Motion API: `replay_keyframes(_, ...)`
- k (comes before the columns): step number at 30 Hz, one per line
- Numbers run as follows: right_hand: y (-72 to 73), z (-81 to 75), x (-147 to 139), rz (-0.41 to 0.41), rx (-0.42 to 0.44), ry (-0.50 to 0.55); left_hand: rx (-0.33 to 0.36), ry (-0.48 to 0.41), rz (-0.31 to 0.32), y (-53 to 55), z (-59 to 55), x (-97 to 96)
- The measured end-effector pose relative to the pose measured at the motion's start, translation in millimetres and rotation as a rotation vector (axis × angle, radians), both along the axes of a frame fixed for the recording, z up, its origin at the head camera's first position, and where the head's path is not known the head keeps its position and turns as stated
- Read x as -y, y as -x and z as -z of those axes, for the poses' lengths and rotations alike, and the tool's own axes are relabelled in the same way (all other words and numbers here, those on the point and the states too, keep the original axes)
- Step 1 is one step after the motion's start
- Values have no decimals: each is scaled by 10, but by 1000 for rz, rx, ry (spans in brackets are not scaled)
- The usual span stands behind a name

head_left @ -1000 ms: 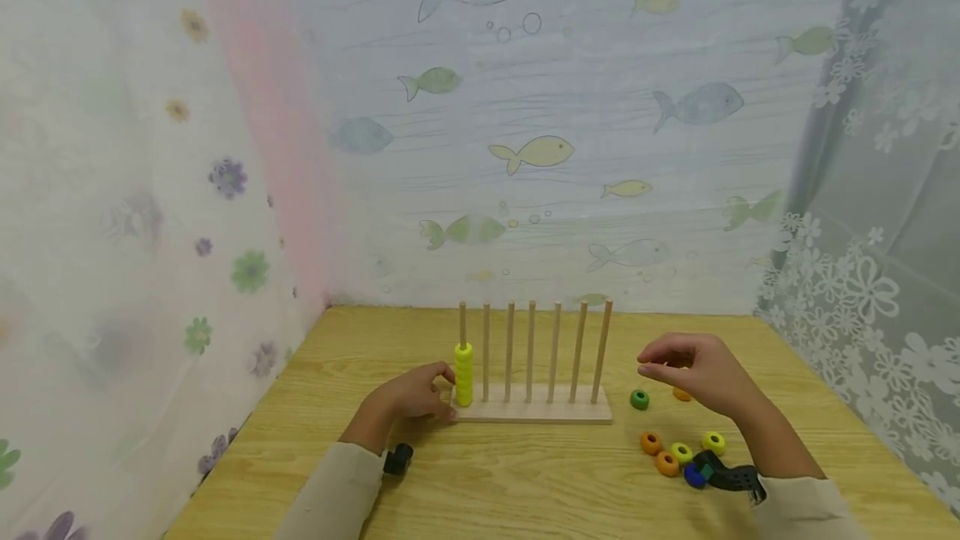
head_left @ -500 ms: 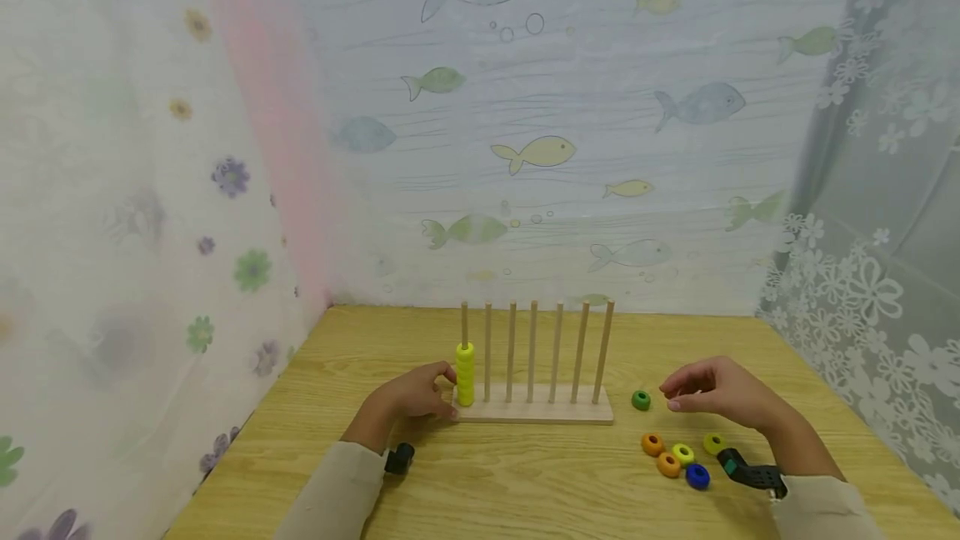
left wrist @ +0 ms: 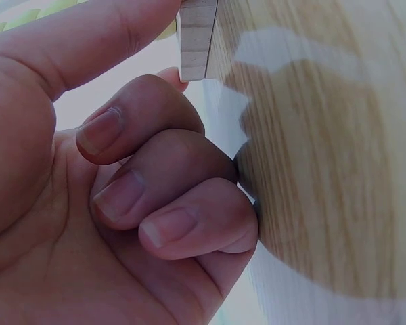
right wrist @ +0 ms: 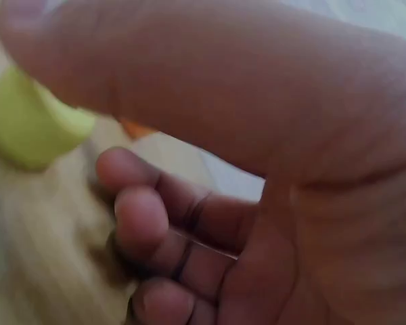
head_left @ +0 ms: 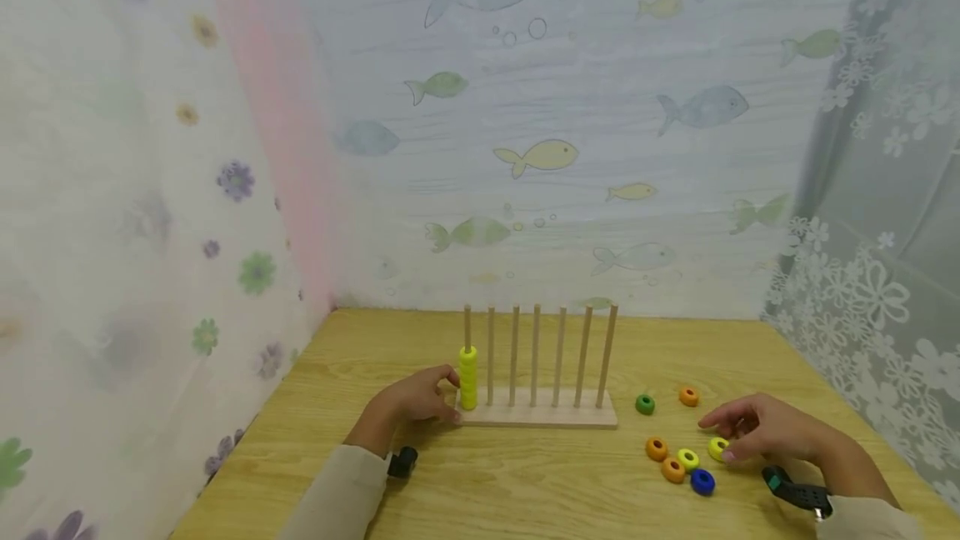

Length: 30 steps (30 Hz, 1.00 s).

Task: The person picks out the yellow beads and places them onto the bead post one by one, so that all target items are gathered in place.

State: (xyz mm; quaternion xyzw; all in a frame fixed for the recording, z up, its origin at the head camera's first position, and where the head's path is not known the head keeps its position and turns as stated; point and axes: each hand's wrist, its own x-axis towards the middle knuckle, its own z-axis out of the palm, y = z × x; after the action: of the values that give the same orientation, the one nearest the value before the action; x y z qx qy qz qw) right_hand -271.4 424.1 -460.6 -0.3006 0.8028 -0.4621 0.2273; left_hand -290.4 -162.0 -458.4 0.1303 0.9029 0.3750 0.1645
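My left hand [head_left: 416,398] pinches the left end of a wooden peg rack [head_left: 536,418]; in the left wrist view its other fingers [left wrist: 169,152] curl under against the table. On the rack's leftmost peg sits a stack of yellow beads [head_left: 468,380]; the other pegs are bare. To the right, my right hand [head_left: 787,437] is low over the table with thumb and fingers parted. Its thumb overlaps a loose yellow bead [head_left: 717,448] in the head view. That yellow bead [right wrist: 34,122] is also close beyond the thumb in the right wrist view.
Left of the right hand lie a green bead [head_left: 645,404], an orange bead [head_left: 688,396], two more orange beads including a nearer one [head_left: 673,470], another yellow bead [head_left: 688,461] and a blue bead [head_left: 702,482]. Patterned curtains [head_left: 540,107] enclose the wooden table [head_left: 480,490].
My right hand has moved right, down and toward me, from above the green and orange beads to the outer yellow bead. The left hand stays at the rack.
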Motion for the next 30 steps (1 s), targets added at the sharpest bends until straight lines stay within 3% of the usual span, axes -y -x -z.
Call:
replay_keyframes(2, 1, 4, -7, -16, -1, 2, -4, 6, -1, 4, -7, 3)
replay_keyframes(5, 2, -62, 117, 17, -91, -16, -7, 15, -11, 0, -33, 23)
replay_keyframes(8, -13, -275, 432, 122, -284, -47, -9, 23, -22, -2, -40, 51)
replay_keyframes(13, -67, -857, 1201, 319, -756, -47, -17, 18, 14, 16, 13, 46)
replay_keyframes(15, -79, -1091, 1555, 349, -907, -6, -12, 9, 26, 29, 31, 25)
replay_keyframes(17, -70, -1298, 1934, 322, -980, 37, -8, 7, 27, 28, 42, 21)
replay_keyframes(19, -33, -1450, 2302, 286, -1005, 58, -10, 8, 22, 17, 34, 13)
replay_keyframes(22, 44, -1555, 2754, 254, -967, 66, -9, 8, 20, 3, 15, 1)
replay_keyframes(25, 131, -1560, 3046, 243, -917, 70, -6, 14, 23, 1, -5, -9)
replay_keyframes(30, 233, -1496, 3303, 219, -874, 71, 0, 34, 12, 24, -20, 9)
